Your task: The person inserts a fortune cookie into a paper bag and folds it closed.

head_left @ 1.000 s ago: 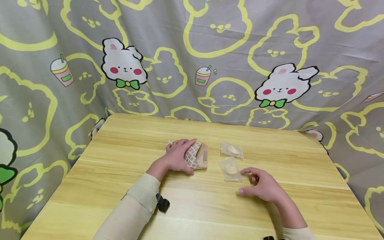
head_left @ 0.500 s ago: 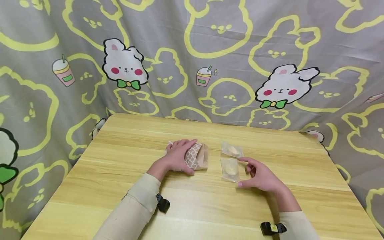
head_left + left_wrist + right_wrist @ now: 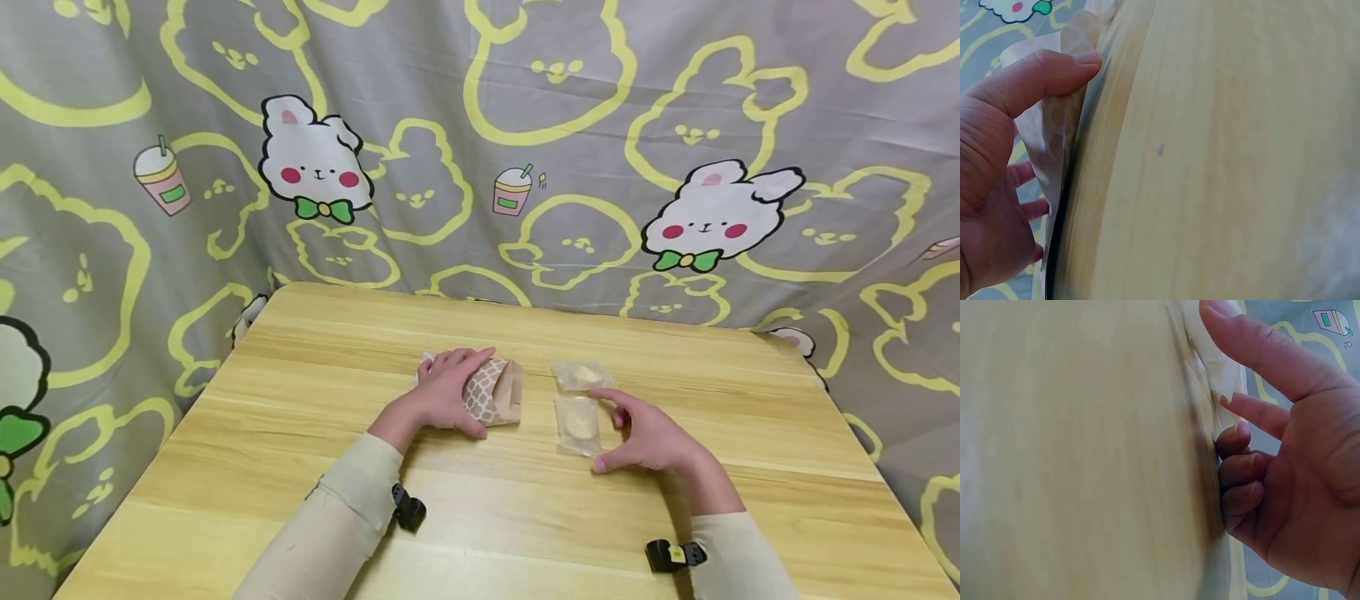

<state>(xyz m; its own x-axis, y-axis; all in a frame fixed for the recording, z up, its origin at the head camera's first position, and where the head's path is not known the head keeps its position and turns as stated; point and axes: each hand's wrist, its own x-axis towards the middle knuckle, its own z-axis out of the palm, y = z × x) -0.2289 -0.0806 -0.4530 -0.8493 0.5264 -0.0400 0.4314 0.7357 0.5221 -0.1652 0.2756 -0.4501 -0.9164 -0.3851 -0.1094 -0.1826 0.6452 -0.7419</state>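
A small paper bag, white with a tan lattice print, lies with its brown mouth gaping to the right. My left hand spans it, thumb on the near edge and fingers across the far side; the left wrist view shows the thumb bent over the paper. To the right lie two frosted, see-through packets, each with a round pale-yellow piece inside. At the nearer packet is my right hand, thumb and index finger straight and apart at its right corners, other fingers curled under. The index tip overlaps the farther packet.
A light wood-grain table carries everything. Behind and beside it hangs a grey curtain with rabbit prints and yellow outlines. A black wrist camera is strapped at the left forearm, another at the right.
My right hand has moved up and slightly left to the nearer packet, which has turned straighter. The farther packet has shifted slightly. The left hand and paper bag keep their place.
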